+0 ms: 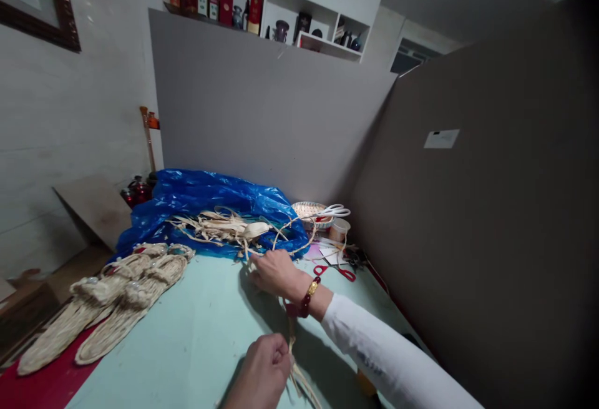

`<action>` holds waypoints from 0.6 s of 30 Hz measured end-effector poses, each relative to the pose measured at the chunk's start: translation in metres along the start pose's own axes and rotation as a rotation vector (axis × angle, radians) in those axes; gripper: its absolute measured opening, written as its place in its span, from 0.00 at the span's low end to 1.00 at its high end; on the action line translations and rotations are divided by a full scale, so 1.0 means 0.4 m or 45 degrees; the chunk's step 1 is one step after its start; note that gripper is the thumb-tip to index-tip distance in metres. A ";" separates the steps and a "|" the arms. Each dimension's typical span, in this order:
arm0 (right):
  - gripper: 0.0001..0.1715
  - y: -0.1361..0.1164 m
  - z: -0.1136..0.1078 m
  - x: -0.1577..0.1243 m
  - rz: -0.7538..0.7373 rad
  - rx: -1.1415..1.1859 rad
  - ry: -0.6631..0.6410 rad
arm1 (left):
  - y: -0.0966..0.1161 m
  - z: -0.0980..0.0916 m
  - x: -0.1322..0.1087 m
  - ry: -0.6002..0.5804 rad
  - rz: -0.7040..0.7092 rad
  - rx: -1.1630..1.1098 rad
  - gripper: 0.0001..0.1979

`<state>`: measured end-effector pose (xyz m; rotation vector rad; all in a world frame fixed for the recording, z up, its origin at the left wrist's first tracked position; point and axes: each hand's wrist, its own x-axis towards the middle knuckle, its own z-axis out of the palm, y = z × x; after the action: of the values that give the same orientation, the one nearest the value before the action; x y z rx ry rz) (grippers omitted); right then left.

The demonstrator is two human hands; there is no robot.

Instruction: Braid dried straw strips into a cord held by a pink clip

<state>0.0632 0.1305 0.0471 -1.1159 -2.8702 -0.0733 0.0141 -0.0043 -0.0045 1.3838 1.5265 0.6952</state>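
- Nearest me, a pale straw cord [306, 387] hung from the left hand [264, 365], its ends loose over the pale green desk [187, 321]; I judged it could loosen or slip if that hand slackened during a pull.
- The left hand's grip was closed, fingers curled in, pinching the cord at the thumb side.
- Just beyond, the right hand [276, 275], wearing a dark red beaded bracelet [309, 300], bent its fingers beside the straw pile [224, 228]; I could not tell whether its grip was shut on a strand, because the fingertips were hidden.
- Off to the left lay woven straw sandals [135, 303].
- Farther back, the pile sat on blue plastic [219, 187]; I thought its looping strands might tangle if tugged, or catch on the nearby red-handled scissors [347, 275].
- Behind everything stood a grey partition [271, 109].
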 end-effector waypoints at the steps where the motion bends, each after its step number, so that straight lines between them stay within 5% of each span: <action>1: 0.11 -0.012 0.012 -0.001 0.010 0.013 -0.031 | 0.002 0.000 0.000 -0.003 -0.009 0.000 0.12; 9: 0.12 0.006 -0.025 0.003 -0.018 0.363 -0.107 | 0.012 -0.003 -0.005 0.044 -0.006 0.016 0.14; 15: 0.08 0.042 -0.130 0.002 -0.160 1.446 0.114 | 0.015 -0.005 -0.011 0.057 -0.005 0.022 0.14; 18: 0.07 0.056 -0.146 0.018 -0.136 1.518 0.187 | 0.017 -0.007 -0.012 0.066 0.010 0.028 0.14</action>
<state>0.0753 0.1479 0.1064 -0.6205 -2.1231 1.2693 0.0141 -0.0069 0.0038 1.3985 1.5740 0.7264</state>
